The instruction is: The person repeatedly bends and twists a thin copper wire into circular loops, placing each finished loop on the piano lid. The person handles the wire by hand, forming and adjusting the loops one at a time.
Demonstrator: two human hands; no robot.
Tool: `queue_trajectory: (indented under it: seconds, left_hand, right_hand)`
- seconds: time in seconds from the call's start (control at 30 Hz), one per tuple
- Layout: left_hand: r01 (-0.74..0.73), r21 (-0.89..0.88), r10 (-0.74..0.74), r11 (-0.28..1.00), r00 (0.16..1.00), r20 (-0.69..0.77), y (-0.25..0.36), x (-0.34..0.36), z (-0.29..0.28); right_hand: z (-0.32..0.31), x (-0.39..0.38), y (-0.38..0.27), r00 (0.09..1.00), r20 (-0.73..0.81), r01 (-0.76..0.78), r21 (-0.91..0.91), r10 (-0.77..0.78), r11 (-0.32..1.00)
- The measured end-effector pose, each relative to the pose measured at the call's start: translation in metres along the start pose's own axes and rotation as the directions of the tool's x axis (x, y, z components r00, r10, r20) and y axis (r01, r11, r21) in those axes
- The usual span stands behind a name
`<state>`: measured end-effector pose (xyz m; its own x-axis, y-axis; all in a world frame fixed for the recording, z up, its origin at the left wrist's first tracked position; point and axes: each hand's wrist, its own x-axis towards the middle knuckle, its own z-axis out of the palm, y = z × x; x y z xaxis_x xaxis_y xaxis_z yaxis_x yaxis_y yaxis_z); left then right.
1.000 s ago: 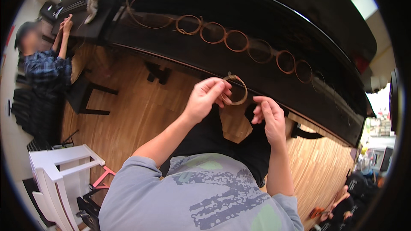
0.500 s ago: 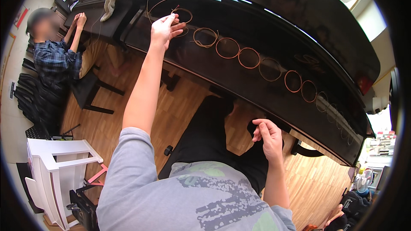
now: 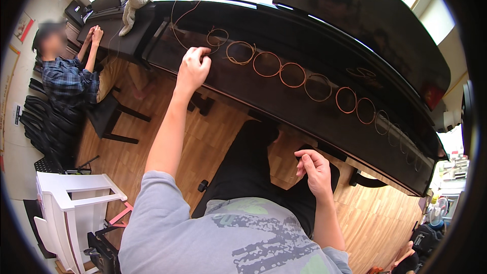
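Observation:
On the glossy black piano [image 3: 228, 73], my left hand [image 3: 193, 68] is reaching forward, back upward and fingers curled in around a loose copper-coloured wire [image 3: 174, 26]; its fingertips are partly hidden. Just beyond those fingers lies a small wire coil [image 3: 217, 37], seemingly joined to the same strand. Rightward from it runs a row of separate coils: a tan one [image 3: 240, 62], copper ones [image 3: 267, 75] and several thin greyish ones [image 3: 382, 123]. My right hand [image 3: 315, 172] hovers above my lap, thumb and fingers bent together; whatever they hold, if anything, cannot be made out.
A person in a checked shirt [image 3: 68, 78] sits at the far left beside a black chair [image 3: 109, 106]. White furniture [image 3: 71, 193] stands at lower left. A plush toy [image 3: 134, 2] and papers lie at the back. A raised black panel [image 3: 365, 35] stands far right.
My left hand has come nearer to me, off the small coil, and turned back-up with fingers curled. That coil has shifted slightly nearer. My right hand has barely moved.

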<state>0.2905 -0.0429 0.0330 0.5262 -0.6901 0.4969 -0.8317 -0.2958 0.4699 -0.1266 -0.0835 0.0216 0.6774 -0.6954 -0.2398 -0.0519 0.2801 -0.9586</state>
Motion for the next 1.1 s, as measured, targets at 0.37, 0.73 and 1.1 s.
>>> queue_trajectory:
  seconds: [0.37, 0.73, 1.1]
  left_hand:
    - [-0.085, 0.137, 0.107, 0.987, 0.982, -0.158, -0.015, -0.042, -0.004]
    - [0.061, 0.038, -0.052, 0.997, 0.976, -0.212, -0.028, -0.058, -0.007]
    - [-0.168, -0.238, 0.09, 0.957, 0.947, -0.309, 0.047, -0.081, -0.035]
  right_hand:
    - [0.003, -0.002, 0.008, 1.0, 0.012, -0.014, 0.014, 0.013, 1.0]
    - [0.002, -0.01, 0.012, 1.0, 0.012, -0.013, 0.029, 0.013, 1.0]
    - [0.029, -0.001, -0.004, 0.996, 0.084, -0.019, -0.045, 0.023, 0.999]
